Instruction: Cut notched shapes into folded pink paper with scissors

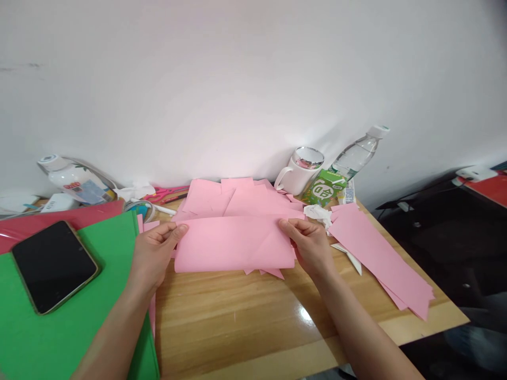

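Observation:
A sheet of pink paper (233,245) is stretched between my two hands, its lower edge curved as if folded or bent over. My left hand (156,250) pinches the upper left corner between thumb and fingers. At the upper right corner, my right hand (311,245) grips the sheet the same way. Behind the sheet lies a spread pile of pink paper pieces (206,195), partly hidden by it. To the right of my right hand rests a stack of long pink paper strips (380,258).
Green paper (106,248) with a phone (55,266) on it covers the left side. Pink scissors (162,194), a white bottle (75,179), a mug (301,169), a green box (324,187) and a water bottle (358,153) stand or lie along the wall. The wooden table (233,316) ends at right.

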A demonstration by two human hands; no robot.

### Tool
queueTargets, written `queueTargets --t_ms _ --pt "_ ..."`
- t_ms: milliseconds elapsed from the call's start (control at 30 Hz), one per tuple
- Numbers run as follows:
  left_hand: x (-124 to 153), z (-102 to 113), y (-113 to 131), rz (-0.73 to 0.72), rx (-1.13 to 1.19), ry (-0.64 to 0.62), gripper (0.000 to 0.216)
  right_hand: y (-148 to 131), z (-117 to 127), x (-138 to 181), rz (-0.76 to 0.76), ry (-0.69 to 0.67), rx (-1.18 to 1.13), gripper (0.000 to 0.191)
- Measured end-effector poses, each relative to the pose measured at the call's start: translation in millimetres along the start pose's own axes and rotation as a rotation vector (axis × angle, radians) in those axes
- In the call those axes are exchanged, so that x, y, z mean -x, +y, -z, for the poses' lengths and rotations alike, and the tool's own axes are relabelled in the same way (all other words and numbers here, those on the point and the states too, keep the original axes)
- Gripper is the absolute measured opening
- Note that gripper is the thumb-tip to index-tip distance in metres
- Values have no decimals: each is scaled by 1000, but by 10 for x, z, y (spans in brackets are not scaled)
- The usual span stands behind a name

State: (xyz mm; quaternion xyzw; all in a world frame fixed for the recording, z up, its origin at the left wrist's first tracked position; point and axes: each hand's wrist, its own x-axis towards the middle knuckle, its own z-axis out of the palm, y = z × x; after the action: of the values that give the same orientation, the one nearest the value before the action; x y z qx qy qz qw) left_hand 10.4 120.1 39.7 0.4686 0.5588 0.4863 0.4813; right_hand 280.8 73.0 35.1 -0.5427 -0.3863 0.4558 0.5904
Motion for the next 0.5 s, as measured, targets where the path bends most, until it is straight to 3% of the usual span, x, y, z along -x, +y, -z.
queueTargets --t_ms 500 --pt "-20 6 -28 86 24 3 30 4 -31 34 -11 85 8 24"
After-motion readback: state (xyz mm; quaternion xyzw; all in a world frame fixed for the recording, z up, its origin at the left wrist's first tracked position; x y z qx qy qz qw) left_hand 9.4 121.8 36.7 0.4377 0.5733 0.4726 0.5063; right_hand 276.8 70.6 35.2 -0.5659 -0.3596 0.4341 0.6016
